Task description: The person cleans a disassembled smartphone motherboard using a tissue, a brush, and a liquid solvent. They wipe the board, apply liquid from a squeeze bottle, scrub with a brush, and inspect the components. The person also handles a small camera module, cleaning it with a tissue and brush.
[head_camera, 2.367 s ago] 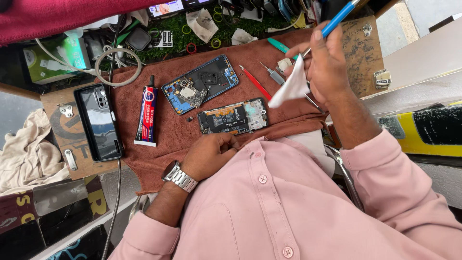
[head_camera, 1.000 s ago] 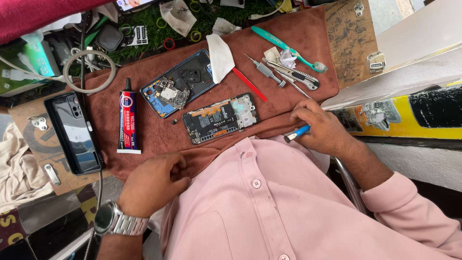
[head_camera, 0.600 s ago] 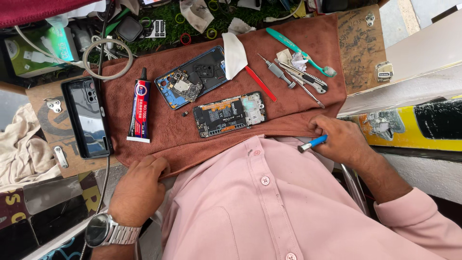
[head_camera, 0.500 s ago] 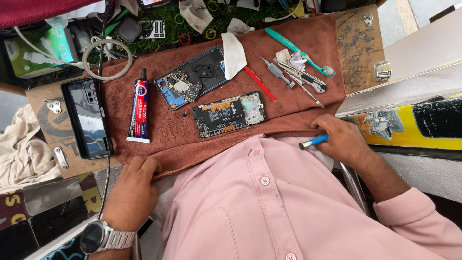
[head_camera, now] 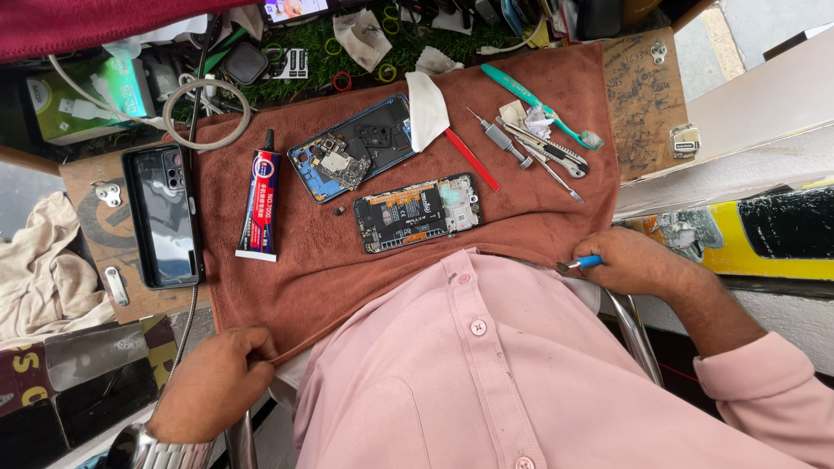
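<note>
Your left hand [head_camera: 213, 382] is pinching the near left corner of the brown towel [head_camera: 304, 278], fingers clenched on the hem. Your right hand [head_camera: 638, 260] sits at the towel's near right edge, closed around a blue-handled tool [head_camera: 580, 263] with the tip poking out toward your shirt; whether it also grips the cloth, I cannot tell.

Everything that matters lies on that towel. The opened phone body with its black board cover [head_camera: 417, 213] rests near the towel's middle, just up from your shirt. The blue phone frame with exposed parts [head_camera: 352, 148] lies beyond it, a white cloth scrap [head_camera: 427, 108] overlapping its right end. A glue tube [head_camera: 261, 204] lies along the towel's left side, and a red pry stick [head_camera: 472, 159], a metal screwdriver [head_camera: 499, 139], a utility knife [head_camera: 547, 149] and a green toothbrush [head_camera: 539, 104] sit toward its far right. A tiny dark part [head_camera: 339, 210] lies loose between the two phones.

If you are straightening the towel, pull both near corners evenly and slowly, keeping the cloth flat. A jerk could roll that small part away or slide the open phone. Keep the tool tip pointed away from the boards.
</note>
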